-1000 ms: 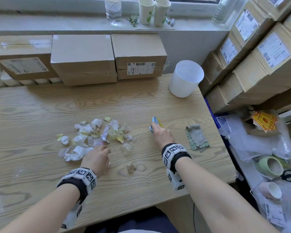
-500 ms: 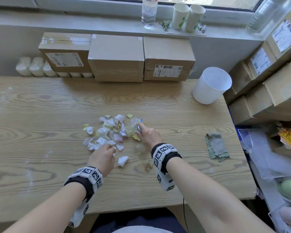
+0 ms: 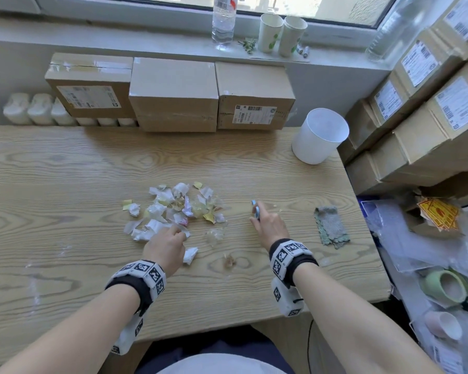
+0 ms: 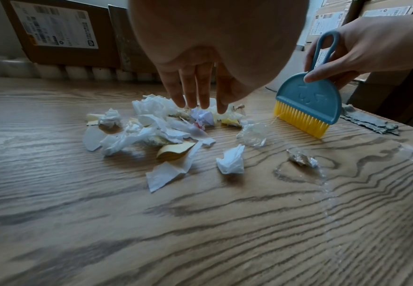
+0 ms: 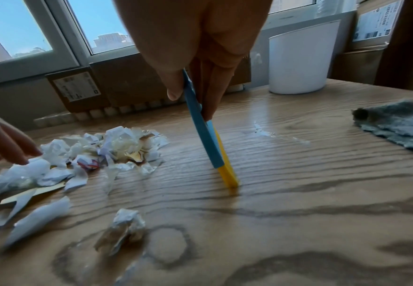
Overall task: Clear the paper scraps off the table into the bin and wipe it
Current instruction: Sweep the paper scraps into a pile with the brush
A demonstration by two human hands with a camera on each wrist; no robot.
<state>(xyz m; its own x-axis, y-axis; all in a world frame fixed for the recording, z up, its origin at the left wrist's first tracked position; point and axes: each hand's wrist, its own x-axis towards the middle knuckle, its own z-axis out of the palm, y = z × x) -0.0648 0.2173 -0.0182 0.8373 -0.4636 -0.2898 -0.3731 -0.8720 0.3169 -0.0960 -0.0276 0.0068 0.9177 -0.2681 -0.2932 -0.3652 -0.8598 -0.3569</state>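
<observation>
Gripping the brush (image 4: 308,104) in the right hand (image 3: 268,225), bristles touching table (image 3: 65,184); left hand (image 3: 165,247) hovering, fingers extended, over scraps (image 3: 173,206).

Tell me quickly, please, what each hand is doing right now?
Left hand: open, fingers straight, tips at the paper scraps, holding nothing.
Right hand: grips the brush, bristles on the table.

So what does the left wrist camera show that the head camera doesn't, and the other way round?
Only the left wrist view shows the small blue brush with yellow bristles face-on, touching the wooden table. Only the head view shows the white plastic bin and the paper cups on the windowsill. Both show the pile of torn paper scraps, the grey cloth and both hands.
</observation>
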